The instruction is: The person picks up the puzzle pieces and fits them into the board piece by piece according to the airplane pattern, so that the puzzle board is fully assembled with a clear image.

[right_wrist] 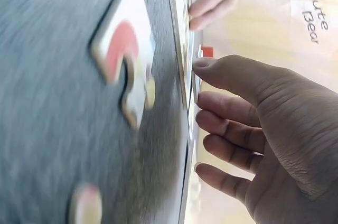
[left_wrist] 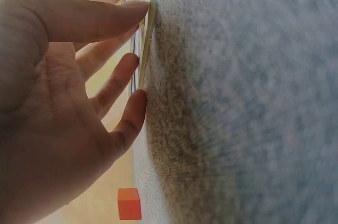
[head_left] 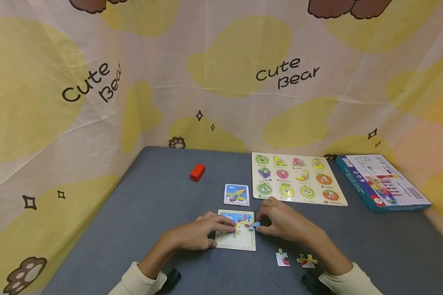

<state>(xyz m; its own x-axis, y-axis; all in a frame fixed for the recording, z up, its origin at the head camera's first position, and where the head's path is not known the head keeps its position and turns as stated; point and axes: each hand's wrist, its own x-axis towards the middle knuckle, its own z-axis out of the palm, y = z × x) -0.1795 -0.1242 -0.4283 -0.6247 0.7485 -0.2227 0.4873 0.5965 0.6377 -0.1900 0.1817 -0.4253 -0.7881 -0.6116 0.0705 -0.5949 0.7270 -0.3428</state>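
Observation:
A small jigsaw tray (head_left: 240, 244) with a pale frame lies before me, its picture partly filled with puzzle pieces. My left hand (head_left: 195, 234) rests on its left side, fingers stretched over the picture and thumb at the lower left edge. In the left wrist view the fingertips (left_wrist: 139, 93) touch the tray's edge. At the tray's right edge, my right hand (head_left: 286, 219) pinches a blue puzzle piece (head_left: 256, 225) between thumb and fingers. Two loose pieces lie nearer me: one white and red (head_left: 282, 259), one yellow and red (head_left: 307, 261).
Just behind the tray lies a square airplane picture card (head_left: 236, 194). A red block (head_left: 197, 172) sits farther back left. A fruit board (head_left: 299, 179) and a flat game box (head_left: 384, 183) occupy the back right of the grey table (head_left: 140, 213). Printed cloth walls stand behind.

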